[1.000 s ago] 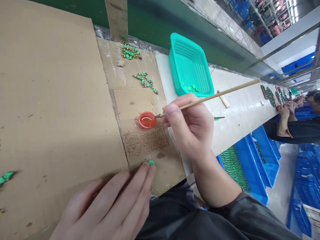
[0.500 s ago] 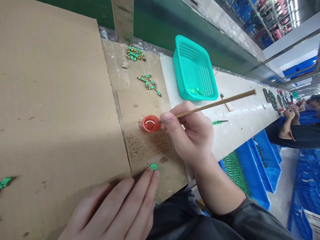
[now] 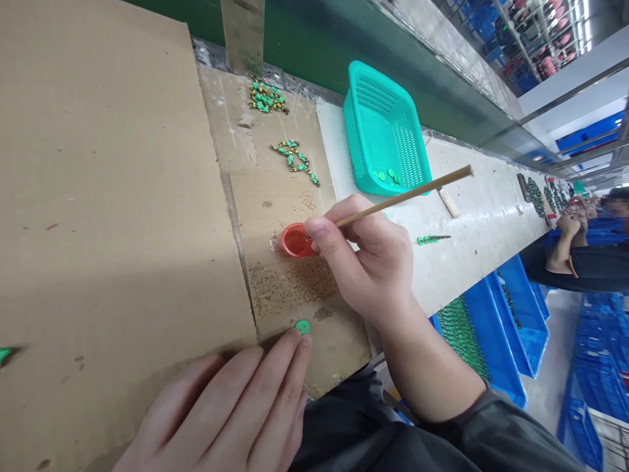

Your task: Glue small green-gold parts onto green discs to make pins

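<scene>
In my right hand (image 3: 368,262) is a thin wooden stick (image 3: 407,195), pinched between thumb and fingers. Its lower end points into a small red cup (image 3: 295,241), where the tip is hard to make out. My left hand (image 3: 236,406) lies low on the board with its fingers together. Their tips rest at the edge of a small green disc (image 3: 303,326) with tiny holes, which lies on the board in front of the cup. Brown specks (image 3: 289,285) cover the board between cup and disc.
A turquoise basket (image 3: 351,137) holds several green discs. Small green-and-yellow pieces lie in a pile (image 3: 268,98) and a loose row (image 3: 296,159). Beige cardboard (image 3: 113,164) covers the left. Blue bins (image 3: 515,314) stand at the right, with a co-worker (image 3: 580,252) beyond them.
My right hand has moved slightly left, and the stick's end has gone deeper over the red cup. My left hand stays at the green disc.
</scene>
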A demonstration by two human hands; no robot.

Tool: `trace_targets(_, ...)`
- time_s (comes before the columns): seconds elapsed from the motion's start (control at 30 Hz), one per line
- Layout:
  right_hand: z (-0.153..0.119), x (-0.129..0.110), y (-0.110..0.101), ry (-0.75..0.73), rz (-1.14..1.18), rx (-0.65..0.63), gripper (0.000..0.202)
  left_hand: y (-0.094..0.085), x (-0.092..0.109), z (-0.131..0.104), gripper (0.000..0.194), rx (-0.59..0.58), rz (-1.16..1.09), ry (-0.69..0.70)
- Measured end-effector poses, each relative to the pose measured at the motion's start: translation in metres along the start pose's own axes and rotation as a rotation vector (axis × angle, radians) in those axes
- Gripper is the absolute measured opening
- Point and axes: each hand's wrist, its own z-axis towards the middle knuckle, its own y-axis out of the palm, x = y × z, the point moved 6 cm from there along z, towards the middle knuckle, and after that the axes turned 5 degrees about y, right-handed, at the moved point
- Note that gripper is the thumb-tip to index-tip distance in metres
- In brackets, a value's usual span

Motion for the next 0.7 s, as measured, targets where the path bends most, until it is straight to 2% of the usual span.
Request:
trace_targets(0.47, 0.0, 0.001, 0.001, -0.011, -0.03, -0.01, 0.034, 0.0, -0.002, 0.002, 0.042, 0.002, -0.016, -0.019)
trace_targets(0.7, -0.006, -0.009, -0.009, -0.042, 0.023, 0.1, 0.028, -0.004, -0.004, 0.005, 0.045, -0.012, -0.012, -0.025)
